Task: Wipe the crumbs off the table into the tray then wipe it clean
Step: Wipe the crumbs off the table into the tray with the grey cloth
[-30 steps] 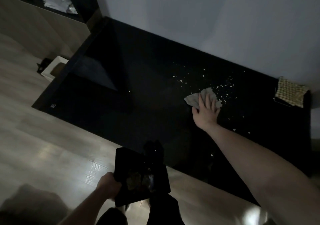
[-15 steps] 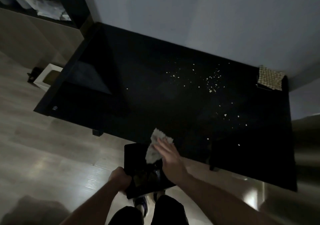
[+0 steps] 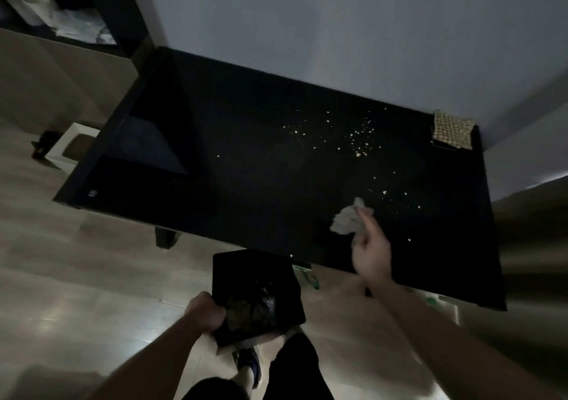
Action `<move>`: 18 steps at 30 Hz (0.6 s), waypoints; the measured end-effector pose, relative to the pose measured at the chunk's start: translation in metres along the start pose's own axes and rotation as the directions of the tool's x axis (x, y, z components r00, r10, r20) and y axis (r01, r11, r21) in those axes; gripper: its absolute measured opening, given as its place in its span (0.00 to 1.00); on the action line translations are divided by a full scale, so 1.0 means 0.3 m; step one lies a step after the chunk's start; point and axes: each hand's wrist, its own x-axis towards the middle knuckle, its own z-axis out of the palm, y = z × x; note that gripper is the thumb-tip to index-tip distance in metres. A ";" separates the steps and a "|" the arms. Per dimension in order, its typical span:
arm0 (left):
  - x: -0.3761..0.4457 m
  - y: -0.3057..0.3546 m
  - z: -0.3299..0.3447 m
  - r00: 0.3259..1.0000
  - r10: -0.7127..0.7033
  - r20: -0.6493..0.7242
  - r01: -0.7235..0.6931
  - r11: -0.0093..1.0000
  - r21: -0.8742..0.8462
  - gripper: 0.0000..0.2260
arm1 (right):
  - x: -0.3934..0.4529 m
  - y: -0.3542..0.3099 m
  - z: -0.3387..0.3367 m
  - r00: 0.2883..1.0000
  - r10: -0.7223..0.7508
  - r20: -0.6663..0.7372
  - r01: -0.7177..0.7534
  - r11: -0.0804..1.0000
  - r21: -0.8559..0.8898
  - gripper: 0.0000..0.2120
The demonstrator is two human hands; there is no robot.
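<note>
Left hand [image 3: 204,312] grips my tray [image 3: 255,279] just below the table [image 3: 215,184] edge. Farther out, my right hand [image 3: 370,255] pinches the cloth [image 3: 347,221] above the tabletop; crumbs [image 3: 359,141] scatter beyond it.

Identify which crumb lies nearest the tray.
The lone crumb at the table's front edge, just above the tray's far right corner; every other crumb sits farther back.

Glossy black table [image 3: 246,160], crumpled pale cloth [image 3: 347,221], smooth dark tray [image 3: 246,270], woven textured mat [image 3: 453,129], wood-grain floor [image 3: 76,276] with sheen
</note>
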 end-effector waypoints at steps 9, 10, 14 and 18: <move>0.031 0.015 0.057 1.000 -0.017 0.017 0.016 1.000 0.007 0.17 | 0.091 0.266 0.001 0.998 0.051 0.021 -0.043 0.956 -0.290 0.30; 0.029 0.021 0.065 1.000 -0.017 0.011 0.017 1.000 0.002 0.18 | 0.061 0.253 0.042 1.000 0.017 0.013 -0.012 0.951 -0.308 0.31; 0.009 0.047 0.090 1.000 -0.029 -0.005 0.029 0.999 0.016 0.16 | -0.067 0.130 0.198 0.994 -0.056 0.098 0.078 0.968 -0.239 0.30; -0.011 0.077 0.104 1.000 -0.024 -0.019 0.025 0.999 0.039 0.15 | -0.222 0.028 0.339 0.932 -0.222 0.285 0.255 0.963 -0.083 0.27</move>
